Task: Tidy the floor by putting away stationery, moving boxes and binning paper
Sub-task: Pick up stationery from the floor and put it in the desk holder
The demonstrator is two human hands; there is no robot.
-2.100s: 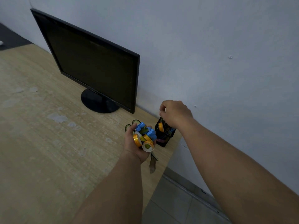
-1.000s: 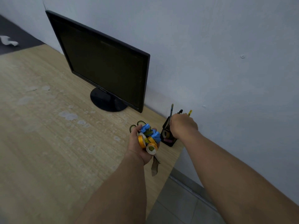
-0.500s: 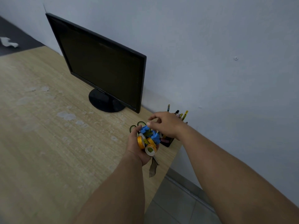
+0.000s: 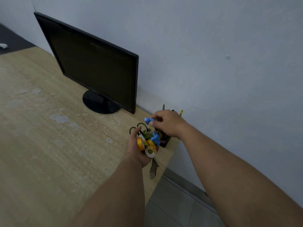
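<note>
Pale wood-grain worktop (image 4: 49,161) runs along a grey-white wall (image 4: 213,46), its surface mottled with lighter patches. On it a dark monitor (image 4: 98,68) stands on a round black base, turned at an angle to the wall. At the worktop's far right corner, close to the wall, sits a black pen holder (image 4: 164,140) with a few pens (image 4: 163,107) poking up behind our right hand.

Our left hand (image 4: 139,149) is curled round a bundle of stationery held above the worktop near that corner: several yellow and orange tape rolls (image 4: 147,145), a blue piece (image 4: 155,138) and two dark looped handles (image 4: 137,126) sticking out past the thumb. A brownish strip (image 4: 153,169) hangs below the palm.

Our right hand (image 4: 167,123) hovers just above the bundle and in front of the pen holder, pinching a small blue item (image 4: 148,120) between thumb and fingertips; what it is we cannot tell.

Grey floor tiles (image 4: 172,210) show beyond the worktop's edge, and a scrap of white paper (image 4: 3,45) lies on the dark floor far left.
</note>
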